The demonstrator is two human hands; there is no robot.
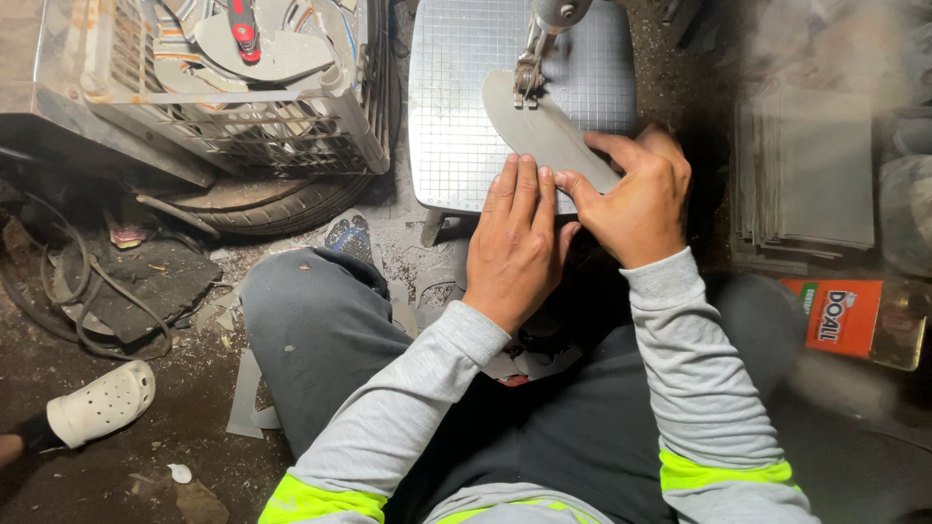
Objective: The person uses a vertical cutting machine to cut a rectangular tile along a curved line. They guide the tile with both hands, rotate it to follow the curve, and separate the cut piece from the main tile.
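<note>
A grey curved sheet piece (544, 131) lies on the gridded metal saw table (456, 87), its upper edge at the vertical blade and guide (529, 73). My left hand (515, 243) presses flat on the near edge of the piece, fingers together. My right hand (636, 199) grips the piece's right end between thumb and fingers. Both arms wear grey sleeves with yellow bands.
A plastic crate (223, 107) of cut grey shapes stands at the left over a tyre (282, 204). A stack of grey sheets (811, 175) is at the right, an orange-labelled bottle (859, 320) below it. A white clog (102, 403) and cables (78, 291) lie on the dirty floor.
</note>
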